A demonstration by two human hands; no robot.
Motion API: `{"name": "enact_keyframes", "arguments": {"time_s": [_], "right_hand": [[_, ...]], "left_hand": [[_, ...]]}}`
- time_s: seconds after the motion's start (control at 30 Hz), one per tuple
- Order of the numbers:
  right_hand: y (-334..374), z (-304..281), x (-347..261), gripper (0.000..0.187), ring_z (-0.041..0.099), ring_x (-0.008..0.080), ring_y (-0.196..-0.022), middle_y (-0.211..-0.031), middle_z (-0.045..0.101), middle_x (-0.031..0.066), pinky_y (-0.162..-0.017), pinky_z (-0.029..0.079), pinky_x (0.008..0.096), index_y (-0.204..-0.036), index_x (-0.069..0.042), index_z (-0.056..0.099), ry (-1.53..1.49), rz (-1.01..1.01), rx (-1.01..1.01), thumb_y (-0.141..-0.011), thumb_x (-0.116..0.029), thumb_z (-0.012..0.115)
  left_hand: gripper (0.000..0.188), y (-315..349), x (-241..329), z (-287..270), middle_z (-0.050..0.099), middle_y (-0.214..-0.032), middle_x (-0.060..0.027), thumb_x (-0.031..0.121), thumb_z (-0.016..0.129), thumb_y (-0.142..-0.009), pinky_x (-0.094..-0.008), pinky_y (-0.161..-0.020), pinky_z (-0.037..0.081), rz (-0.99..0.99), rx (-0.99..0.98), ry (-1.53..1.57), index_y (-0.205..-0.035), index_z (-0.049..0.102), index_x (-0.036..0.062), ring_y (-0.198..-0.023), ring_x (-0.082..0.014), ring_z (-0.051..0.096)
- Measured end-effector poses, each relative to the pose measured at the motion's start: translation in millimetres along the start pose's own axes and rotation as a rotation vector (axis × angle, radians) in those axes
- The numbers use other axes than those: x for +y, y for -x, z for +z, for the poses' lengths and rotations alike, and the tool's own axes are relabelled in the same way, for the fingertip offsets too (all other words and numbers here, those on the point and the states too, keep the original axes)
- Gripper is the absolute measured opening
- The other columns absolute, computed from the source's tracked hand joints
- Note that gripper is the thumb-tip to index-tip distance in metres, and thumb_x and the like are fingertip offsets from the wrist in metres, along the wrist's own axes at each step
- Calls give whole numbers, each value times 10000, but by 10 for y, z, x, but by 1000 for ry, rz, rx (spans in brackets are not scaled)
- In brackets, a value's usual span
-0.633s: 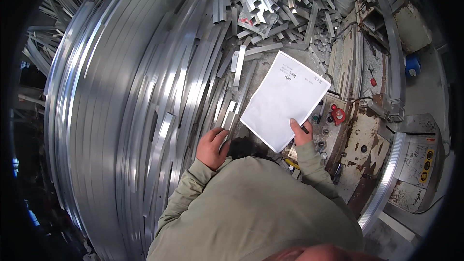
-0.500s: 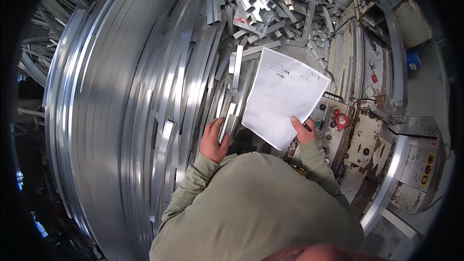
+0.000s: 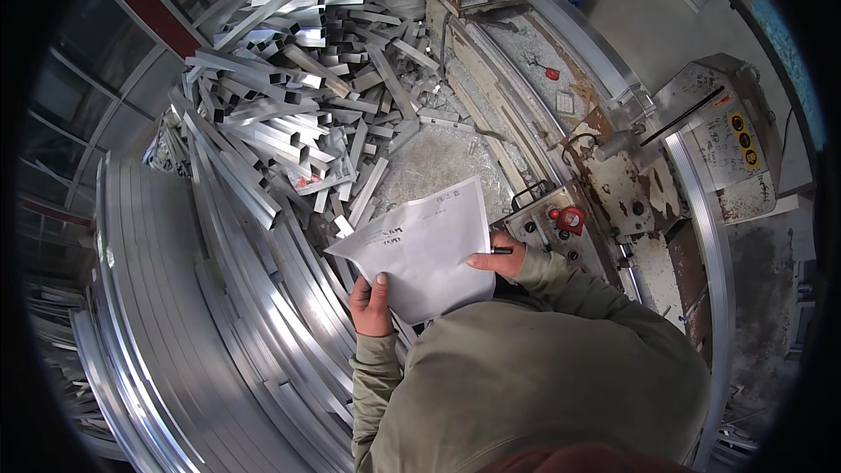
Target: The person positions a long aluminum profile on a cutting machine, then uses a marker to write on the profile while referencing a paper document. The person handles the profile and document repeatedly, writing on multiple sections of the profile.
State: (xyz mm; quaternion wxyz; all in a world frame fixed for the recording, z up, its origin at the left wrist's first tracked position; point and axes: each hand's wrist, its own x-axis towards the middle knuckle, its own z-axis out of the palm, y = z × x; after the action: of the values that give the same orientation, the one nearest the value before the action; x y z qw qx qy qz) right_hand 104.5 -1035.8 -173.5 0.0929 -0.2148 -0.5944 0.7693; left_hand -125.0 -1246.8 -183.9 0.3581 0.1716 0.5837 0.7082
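A white sheet of paper (image 3: 427,254) with a few lines of writing spans the space in front of me, tilted and slightly curled at its left corner. My left hand (image 3: 371,306) pinches its lower left edge, thumb on top. On the right edge, my right hand (image 3: 499,256) grips the sheet with the thumb over it. A black pen (image 3: 501,250) is tucked in that same hand and points right. The fingers under the sheet are hidden.
Long aluminium profiles (image 3: 166,315) lie stacked at left. Short cut tube offcuts (image 3: 289,114) pile up ahead. To the right stands a worn machine with a control panel (image 3: 547,228) carrying a red tape measure (image 3: 571,220). A long rail (image 3: 701,201) curves past it.
My left hand has left the metal profiles and now holds the paper's left edge. The paper has turned and lowered. My view has swung to the right.
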Motion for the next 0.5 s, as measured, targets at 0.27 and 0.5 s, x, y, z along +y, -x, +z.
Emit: {"name": "enact_keyframes", "arguments": {"time_s": [0.27,0.5], "right_hand": [[-1456,-1463,108,328,639,140,-814,-999,702,88,-722,540,322,-1241,-14,619,-274,-165,426,-1077,-297,598],[-2421,-2460,-597,391,619,147,-776,-946,696,98,-704,527,324,-1250,0,616,-203,-222,532,-1073,-349,606]], "left_hand": [[283,-1980,453,298,738,-1022,-24,231,683,-1052,-260,-801,511,-1,140,-87,-1188,698,-16,-879,-79,620],[297,-3283,981,911,739,-1060,-43,215,690,-1044,-275,-817,536,-4,134,21,-1224,688,-22,-907,-100,652]]}}
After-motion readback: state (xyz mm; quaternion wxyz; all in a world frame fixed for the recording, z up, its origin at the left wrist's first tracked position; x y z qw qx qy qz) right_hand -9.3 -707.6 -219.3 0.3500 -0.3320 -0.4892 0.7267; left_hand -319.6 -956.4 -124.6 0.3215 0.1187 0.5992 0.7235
